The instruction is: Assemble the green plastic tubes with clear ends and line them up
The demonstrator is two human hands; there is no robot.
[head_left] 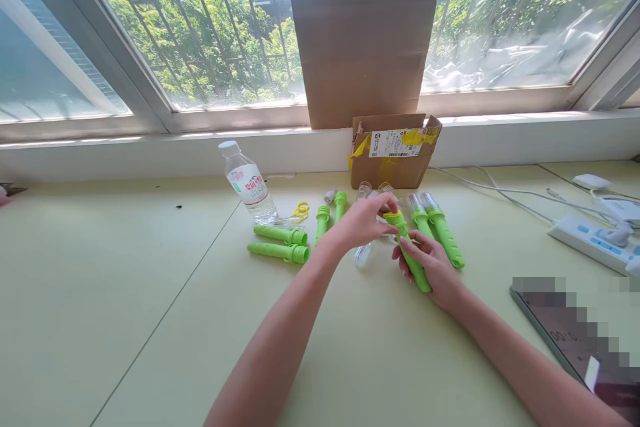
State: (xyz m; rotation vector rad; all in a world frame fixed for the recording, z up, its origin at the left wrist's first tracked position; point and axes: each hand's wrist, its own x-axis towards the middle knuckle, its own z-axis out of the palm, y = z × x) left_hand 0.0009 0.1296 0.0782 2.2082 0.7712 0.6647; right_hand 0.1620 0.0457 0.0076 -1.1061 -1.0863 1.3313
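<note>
My right hand (pixel 433 263) is wrapped round a green plastic tube (pixel 416 268), which tilts with its top end away from me. A yellow ring (pixel 393 215) sits at that top end. My left hand (pixel 367 219) reaches over from the left, its fingers closed on the yellow ring. Just right of my hands lie two green tubes with clear ribbed tops (pixel 436 213). Left of my left hand are several green tubes with bare threaded necks (pixel 280 252). Clear plastic pieces (pixel 363 253) lie partly hidden under my left hand.
Several loose yellow rings (pixel 301 211) lie by a water bottle (pixel 249 183). An open cardboard box (pixel 393 153) stands against the wall under the window. At the right are a power strip (pixel 593 243) with white cables and a phone (pixel 555 333).
</note>
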